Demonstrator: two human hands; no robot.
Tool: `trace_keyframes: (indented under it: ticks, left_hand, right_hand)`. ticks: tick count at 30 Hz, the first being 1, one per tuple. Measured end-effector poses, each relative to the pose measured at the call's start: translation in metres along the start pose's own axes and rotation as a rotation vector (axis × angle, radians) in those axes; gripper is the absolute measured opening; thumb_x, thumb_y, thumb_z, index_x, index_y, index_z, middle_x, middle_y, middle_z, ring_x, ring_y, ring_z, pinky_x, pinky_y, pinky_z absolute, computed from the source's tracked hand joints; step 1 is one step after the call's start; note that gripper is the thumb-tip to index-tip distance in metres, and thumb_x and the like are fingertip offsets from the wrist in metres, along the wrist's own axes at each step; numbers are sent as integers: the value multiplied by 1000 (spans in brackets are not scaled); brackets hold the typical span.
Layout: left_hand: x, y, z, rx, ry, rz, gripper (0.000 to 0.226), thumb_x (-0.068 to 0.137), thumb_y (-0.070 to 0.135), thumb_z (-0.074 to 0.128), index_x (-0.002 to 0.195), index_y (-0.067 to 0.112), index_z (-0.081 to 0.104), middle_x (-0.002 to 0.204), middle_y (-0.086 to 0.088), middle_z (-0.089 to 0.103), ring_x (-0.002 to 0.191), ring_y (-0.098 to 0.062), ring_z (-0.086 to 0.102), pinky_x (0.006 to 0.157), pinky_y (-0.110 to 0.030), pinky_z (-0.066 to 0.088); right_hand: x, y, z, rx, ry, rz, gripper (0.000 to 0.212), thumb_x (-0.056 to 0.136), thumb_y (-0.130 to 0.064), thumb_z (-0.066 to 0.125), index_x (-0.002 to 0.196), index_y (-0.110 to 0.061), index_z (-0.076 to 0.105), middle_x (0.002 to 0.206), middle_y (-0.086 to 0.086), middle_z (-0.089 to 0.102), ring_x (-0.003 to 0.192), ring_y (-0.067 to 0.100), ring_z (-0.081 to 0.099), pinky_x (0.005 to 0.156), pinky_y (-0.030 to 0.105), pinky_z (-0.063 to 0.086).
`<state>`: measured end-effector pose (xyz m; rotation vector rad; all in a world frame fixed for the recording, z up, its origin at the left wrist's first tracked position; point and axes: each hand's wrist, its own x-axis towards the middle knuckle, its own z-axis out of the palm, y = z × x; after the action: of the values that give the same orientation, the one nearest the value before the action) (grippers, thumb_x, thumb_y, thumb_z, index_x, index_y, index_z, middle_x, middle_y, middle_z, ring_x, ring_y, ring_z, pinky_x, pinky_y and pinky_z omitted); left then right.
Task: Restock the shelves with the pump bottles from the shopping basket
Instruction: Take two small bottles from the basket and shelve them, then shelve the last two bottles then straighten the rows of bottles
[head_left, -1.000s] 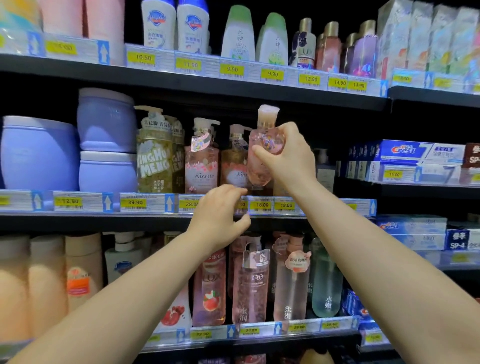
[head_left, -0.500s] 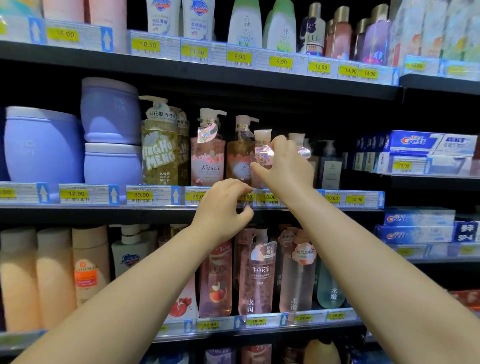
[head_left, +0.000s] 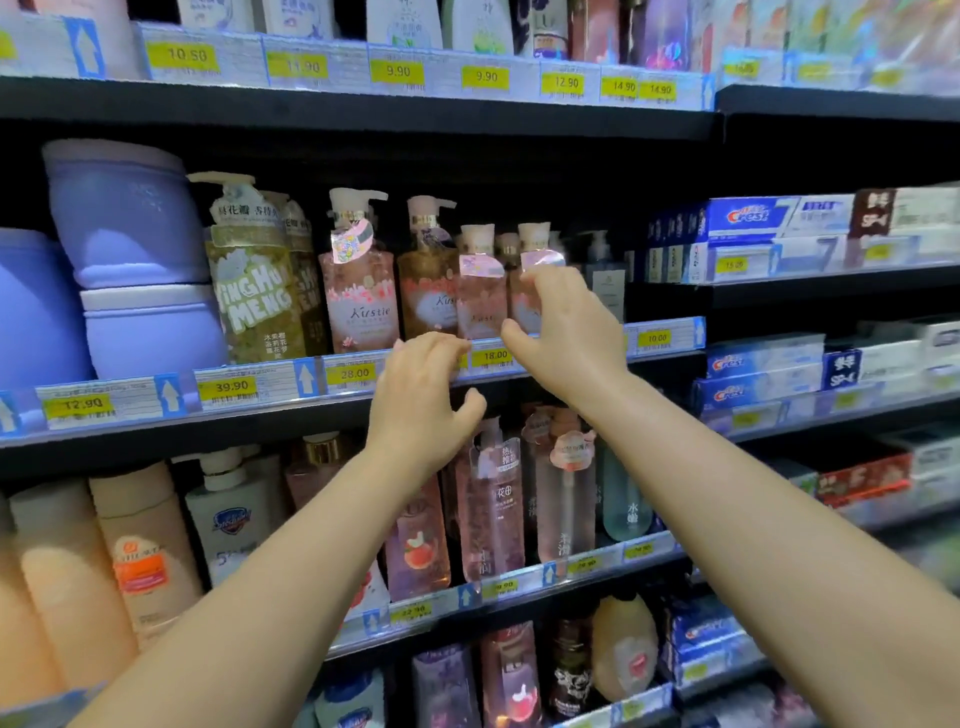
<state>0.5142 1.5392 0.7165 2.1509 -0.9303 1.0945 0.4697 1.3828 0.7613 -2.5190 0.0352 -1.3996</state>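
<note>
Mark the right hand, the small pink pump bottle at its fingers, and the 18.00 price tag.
right hand (head_left: 569, 332), head view, back of the hand.
small pink pump bottle (head_left: 534, 236), head view, its cream pump cap.
18.00 price tag (head_left: 493, 356), head view, yellow patch with the figures.

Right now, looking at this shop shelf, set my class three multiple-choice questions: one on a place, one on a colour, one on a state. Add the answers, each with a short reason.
1. Where does the small pink pump bottle just left of the right hand stand?
A. On the top shelf
B. Behind the 18.00 tag
C. On the floor

2. What colour are the stacked tubs?
A. Green
B. Red
C. Lavender

3. What is the left hand doing?
A. Holding nothing, fingers loosely curled
B. Gripping a bottle
C. Pressing flat on a tub

Answers: 1 B, its base sits directly behind that tag. 2 C, both tubs are pale purple. 3 A, nothing lies between its fingers.
</note>
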Motion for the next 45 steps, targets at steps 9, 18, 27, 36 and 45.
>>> trace_keyframes:
  ticks: [9,18,27,36,45]
  left_hand:
    - [-102,64,99,-92,-345,16,70,77,26,65,141,15,38,152,-9,27,142,-28,19,115,-51,13]
    - [-249,192,187,-80,-794,11,81,77,39,65,145,20,24,154,-6,18,143,-26,14,113,-51,17]
    - [-405,359,237,-210,-1056,-234,72,73,38,64,137,14,40,143,-9,39,131,-26,37,105,-38,33]
    - [-468,433,268,-192,-1170,-499,64,73,32,67,132,16,45,135,-5,44,126,-24,43,100,-33,36]
    - [-461,444,395,-255,-1212,-740,63,77,34,69,131,15,43,132,-6,45,123,-25,43,102,-36,38]
  right_hand:
    - [-165,86,-23,-212,-240,234,57,80,-35,64,133,-25,46,149,0,34,140,27,22,108,50,25]
    - [-373,181,-87,-362,-581,534,60,79,-39,62,134,-28,43,147,-1,37,139,25,25,110,45,26]
    - [-530,281,-196,-208,-865,774,61,82,-35,60,138,-24,39,142,1,40,132,26,33,104,43,35]
    - [-610,355,-233,-160,-1075,888,58,81,-33,61,135,-24,42,133,2,48,118,28,45,93,37,40]
    - [-605,469,-175,-87,-1334,852,52,82,-30,58,131,-22,42,128,7,49,115,32,47,93,40,45]
